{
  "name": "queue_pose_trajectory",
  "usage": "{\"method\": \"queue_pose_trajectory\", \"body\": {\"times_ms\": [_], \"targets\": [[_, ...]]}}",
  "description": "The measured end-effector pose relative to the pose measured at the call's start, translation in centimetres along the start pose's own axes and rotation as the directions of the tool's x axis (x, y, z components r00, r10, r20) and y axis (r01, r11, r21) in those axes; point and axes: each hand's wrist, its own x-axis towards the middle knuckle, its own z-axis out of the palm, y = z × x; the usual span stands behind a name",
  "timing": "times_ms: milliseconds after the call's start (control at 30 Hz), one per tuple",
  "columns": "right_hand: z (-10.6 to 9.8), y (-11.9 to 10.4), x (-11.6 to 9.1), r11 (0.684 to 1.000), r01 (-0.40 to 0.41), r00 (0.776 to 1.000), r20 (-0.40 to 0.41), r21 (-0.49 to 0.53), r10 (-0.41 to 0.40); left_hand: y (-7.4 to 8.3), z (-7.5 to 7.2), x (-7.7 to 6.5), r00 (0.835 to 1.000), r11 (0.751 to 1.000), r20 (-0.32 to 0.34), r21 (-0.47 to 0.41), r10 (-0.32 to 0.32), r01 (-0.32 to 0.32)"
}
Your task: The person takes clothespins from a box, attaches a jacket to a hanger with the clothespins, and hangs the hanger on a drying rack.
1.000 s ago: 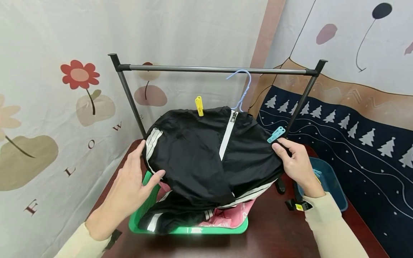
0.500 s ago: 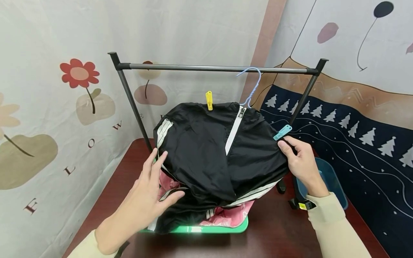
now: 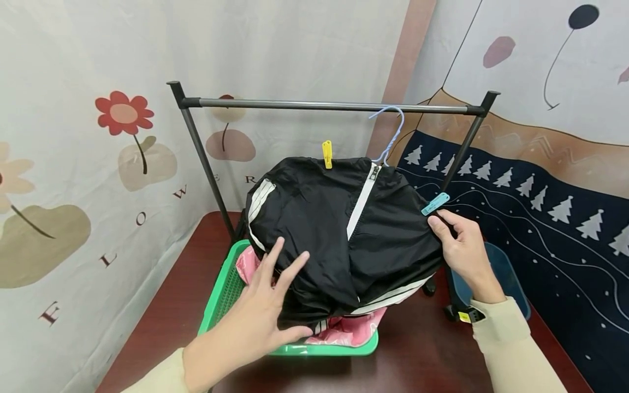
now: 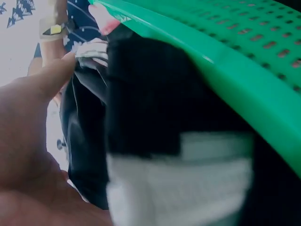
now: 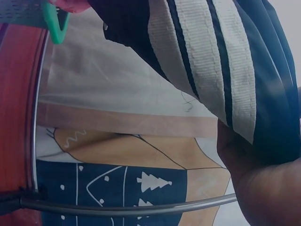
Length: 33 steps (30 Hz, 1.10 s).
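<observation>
A black jacket (image 3: pixel 314 218) with white stripes and a white-edged zipper hangs on a pale blue hanger (image 3: pixel 393 134) in the head view. Its upper right edge is pinched by my right hand (image 3: pixel 464 248), thumb in front, just below a light blue clothespin (image 3: pixel 435 204). A yellow clothespin (image 3: pixel 327 154) clips the collar's left part. My left hand (image 3: pixel 257 311) spreads its fingers, almost straight, over the jacket's lower left front. Black fabric with a white band (image 4: pixel 178 183) fills much of the left wrist view, beside the thumb. Striped cloth (image 5: pixel 202 61) rises above my right hand in its wrist view.
A black metal rack (image 3: pixel 319 105) stands behind the jacket, its bar near the hanger's hook. Below is a green basket (image 3: pixel 221 297) holding pink cloth (image 3: pixel 346 332). A dark blue basket (image 3: pixel 506 278) sits at the right on the reddish-brown table (image 3: pixel 413 349).
My left hand has left the jacket's left edge and moved right and down across its front. The jacket, hanger and clothespins have shifted right, with my right hand still gripping the edge.
</observation>
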Motion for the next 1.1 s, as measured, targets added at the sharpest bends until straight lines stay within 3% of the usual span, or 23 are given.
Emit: {"method": "queue_pose_trajectory", "body": {"times_ms": [233,433,633,767,1000,1100], "targets": [[0.2,0.1,-0.3,1.0,-0.024,1.0,0.004,0.0,0.024,0.2,0.6,1.4,0.985,1.0,0.169,-0.015,-0.022,0.025],[0.4,0.1,-0.4,0.999,-0.014,1.0,0.021,-0.033,0.014,0.1,0.8,3.0,0.947,0.998,0.32,-0.054,-0.009,0.027],[0.6,0.1,-0.6,0.999,-0.014,1.0,0.021,-0.05,0.015,1.2,1.0,4.8,0.907,0.998,0.416,0.024,-0.063,0.059],[0.8,0.2,-0.7,0.998,-0.022,0.999,0.031,-0.063,0.024,2.0,1.9,5.6,0.888,0.994,0.448,0.085,-0.102,0.072],[1.1,0.1,-0.9,0.996,0.009,0.999,0.039,-0.084,-0.006,2.4,3.1,6.7,0.896,0.972,0.428,0.235,-0.119,0.017],[1.3,0.1,-0.9,0.996,0.027,0.999,0.039,-0.087,-0.024,2.3,3.2,7.1,0.888,0.967,0.435,0.253,-0.145,0.034]]}}
